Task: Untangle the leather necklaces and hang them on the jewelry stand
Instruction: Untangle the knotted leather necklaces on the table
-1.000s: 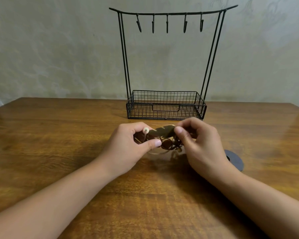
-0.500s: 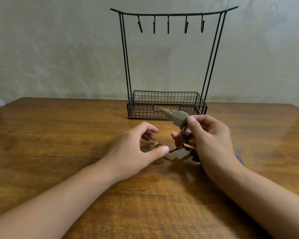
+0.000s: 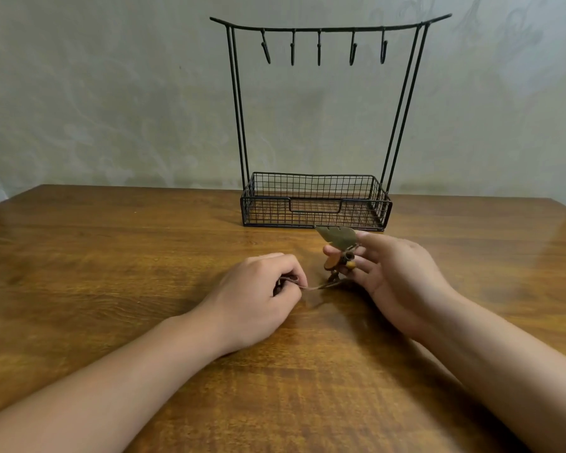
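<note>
My left hand point(image 3: 258, 299) pinched the leather cord point(image 3: 317, 286) just above the wooden table point(image 3: 111, 256); my right hand point(image 3: 396, 273) gripped the pendants point(image 3: 339, 248), fingers loosely curled. At twelve o'clock stood the jewelry stand point(image 3: 317, 204), hooks bare, against a pale patterned wall point(image 3: 111, 93).

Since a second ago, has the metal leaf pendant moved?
Yes. The grey metal leaf pendant has risen and shifted right, toward the black wire jewelry stand, held by the right hand.
</note>
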